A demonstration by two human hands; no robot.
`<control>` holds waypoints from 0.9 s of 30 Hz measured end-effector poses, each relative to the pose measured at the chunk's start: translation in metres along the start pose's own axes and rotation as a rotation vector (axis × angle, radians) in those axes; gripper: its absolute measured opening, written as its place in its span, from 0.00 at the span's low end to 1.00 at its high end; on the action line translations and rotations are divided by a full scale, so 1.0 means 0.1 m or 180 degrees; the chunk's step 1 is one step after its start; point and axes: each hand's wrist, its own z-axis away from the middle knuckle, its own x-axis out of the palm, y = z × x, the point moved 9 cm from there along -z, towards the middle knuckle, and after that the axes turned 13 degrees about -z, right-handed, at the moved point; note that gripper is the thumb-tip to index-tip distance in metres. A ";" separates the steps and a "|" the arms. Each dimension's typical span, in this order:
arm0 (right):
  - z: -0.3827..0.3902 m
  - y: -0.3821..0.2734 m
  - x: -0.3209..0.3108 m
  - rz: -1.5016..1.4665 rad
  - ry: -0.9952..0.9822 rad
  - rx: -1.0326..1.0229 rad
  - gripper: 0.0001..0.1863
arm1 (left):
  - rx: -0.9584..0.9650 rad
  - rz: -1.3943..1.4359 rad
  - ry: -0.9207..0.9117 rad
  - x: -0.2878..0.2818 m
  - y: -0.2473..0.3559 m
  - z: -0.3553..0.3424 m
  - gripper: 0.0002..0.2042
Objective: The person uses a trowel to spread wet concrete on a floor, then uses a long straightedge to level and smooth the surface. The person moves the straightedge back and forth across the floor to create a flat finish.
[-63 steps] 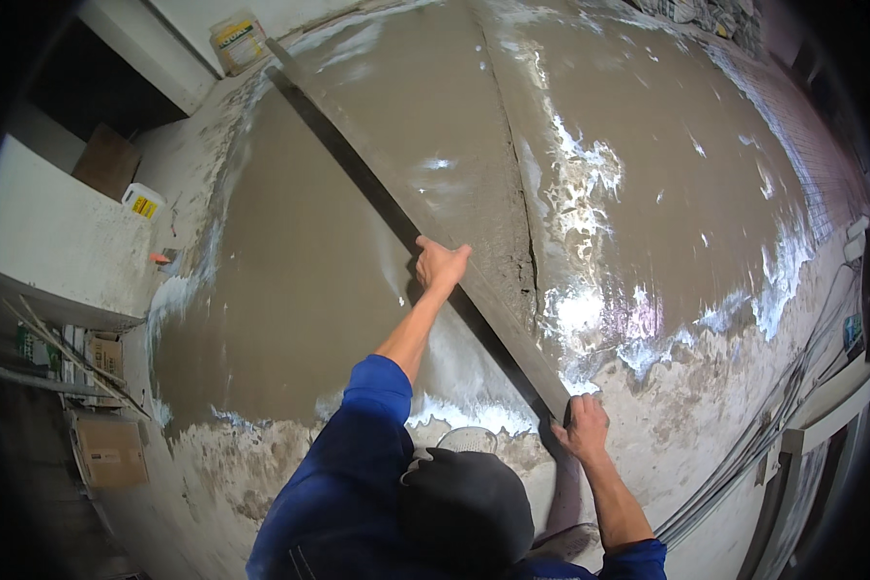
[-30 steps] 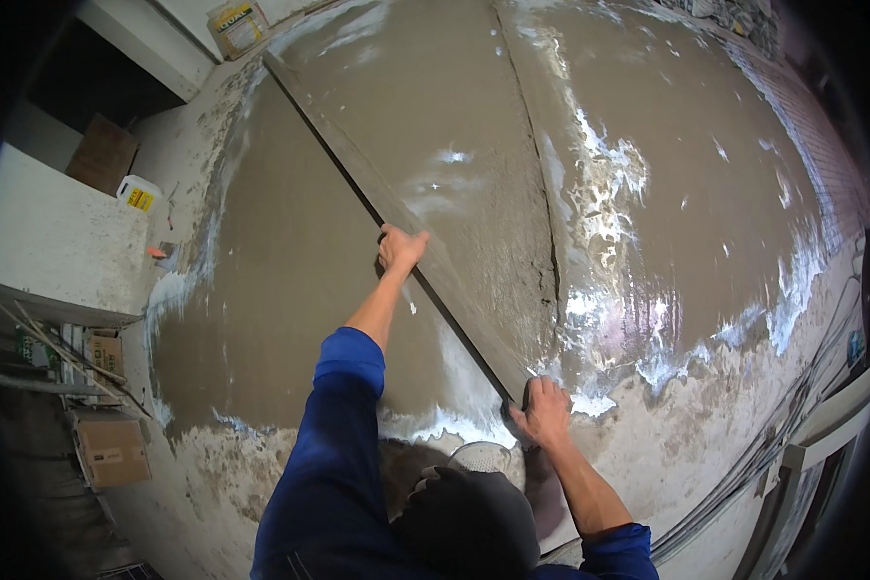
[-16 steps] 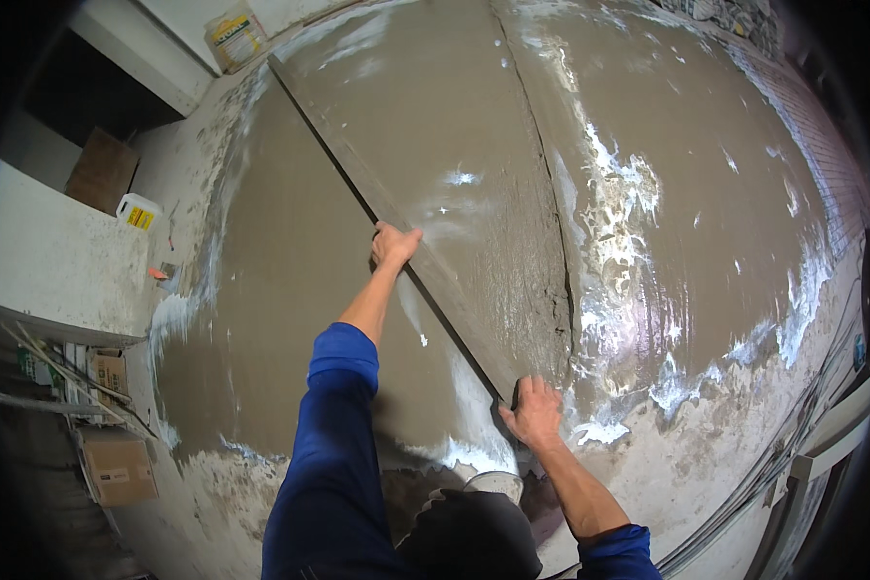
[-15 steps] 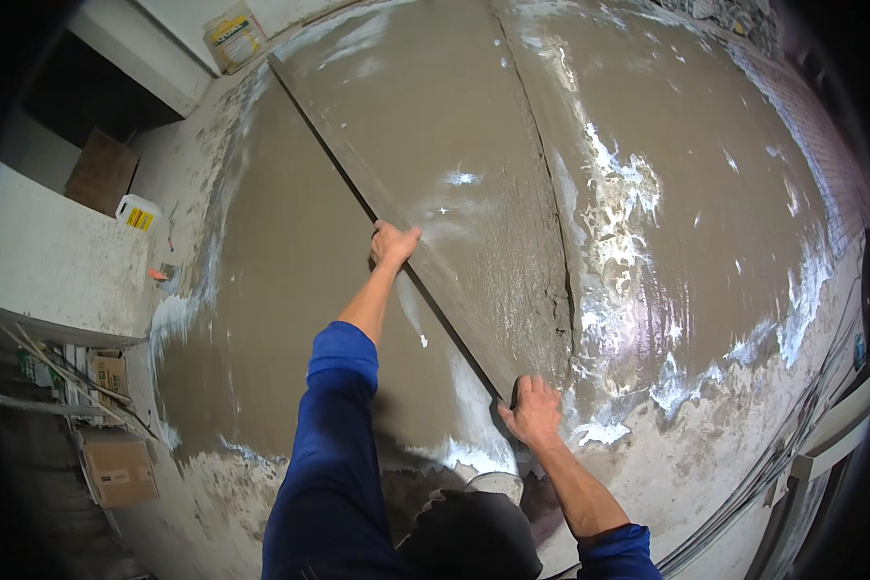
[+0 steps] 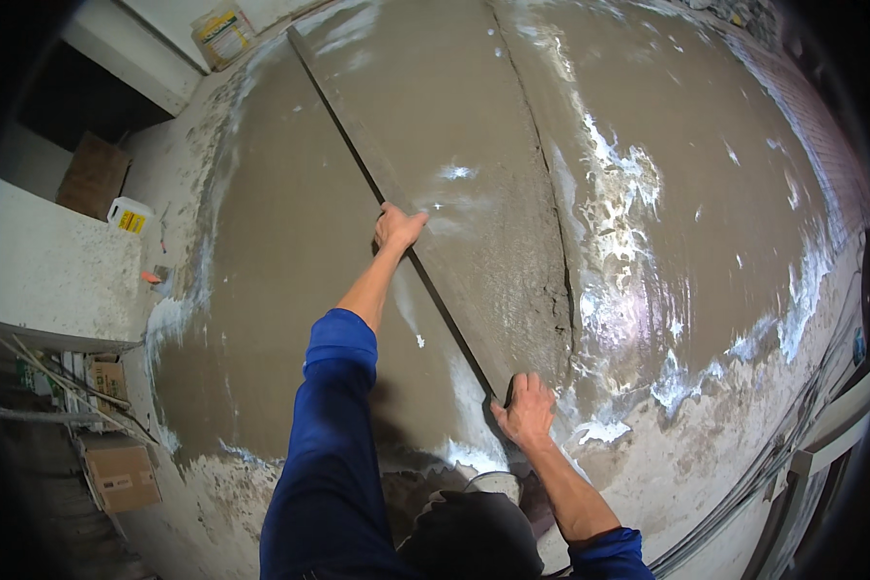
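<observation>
A long straightedge [image 5: 451,321] lies diagonally across a broad layer of smooth wet grey mortar [image 5: 290,290]. My left hand [image 5: 398,227] is closed round the straightedge at about its middle. Close to its near end, my right hand [image 5: 527,408] grips it too, with the fingers folded over the edge. The mortar just right of the tool is rougher, and a ragged ridge [image 5: 551,193] runs along it. Beyond that ridge is a patchy whitish strip [image 5: 619,232]. Part of the straightedge is hidden under both hands.
At left are a white jug [image 5: 130,215], a brown board [image 5: 94,176], a small orange-handled tool [image 5: 155,276] and a cardboard box [image 5: 123,476]. A paper bag [image 5: 224,37] stands at the upper left. Cables [image 5: 744,493] and a metal frame [image 5: 831,435] line the lower right.
The straightedge's far end has swung to the right over the mortar, while its near end has barely moved. Both hands keep their grip, the left shifting slightly right.
</observation>
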 end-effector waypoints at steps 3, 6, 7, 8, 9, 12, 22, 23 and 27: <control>0.07 0.03 -0.05 -0.0148 0.0138 0.0013 0.26 | 0.0049 0.0013 -0.0070 0.04 0.14 0.08 0.51; 0.14 0.13 -0.06 -0.0045 0.0095 0.0125 0.27 | 0.0064 0.0000 -0.0085 0.08 0.24 0.17 0.50; 0.17 0.15 -0.09 -0.0064 0.0136 0.0115 0.27 | 0.0063 -0.0013 -0.0048 0.09 0.27 0.20 0.51; 0.19 0.19 -0.11 -0.0064 0.0152 0.0129 0.27 | 0.0057 -0.0022 -0.0013 0.10 0.29 0.22 0.51; 0.22 0.21 -0.13 -0.0051 0.0192 0.0112 0.28 | 0.0082 -0.0025 0.0002 0.11 0.32 0.25 0.51; 0.31 0.31 -0.18 0.0086 0.0203 0.0139 0.26 | 0.0150 -0.0019 -0.0022 0.18 0.38 0.37 0.51; 0.58 0.53 -0.30 0.0005 0.0253 0.0238 0.25 | 0.0325 -0.0016 -0.0164 0.36 0.69 0.68 0.52; 0.58 0.54 -0.31 -0.0020 0.0281 0.0236 0.25 | 0.0364 -0.0024 -0.0170 0.37 0.75 0.68 0.52; 0.54 0.56 -0.37 -0.0039 0.0451 0.0244 0.25 | 0.0502 -0.0120 -0.0216 0.41 1.00 0.64 0.53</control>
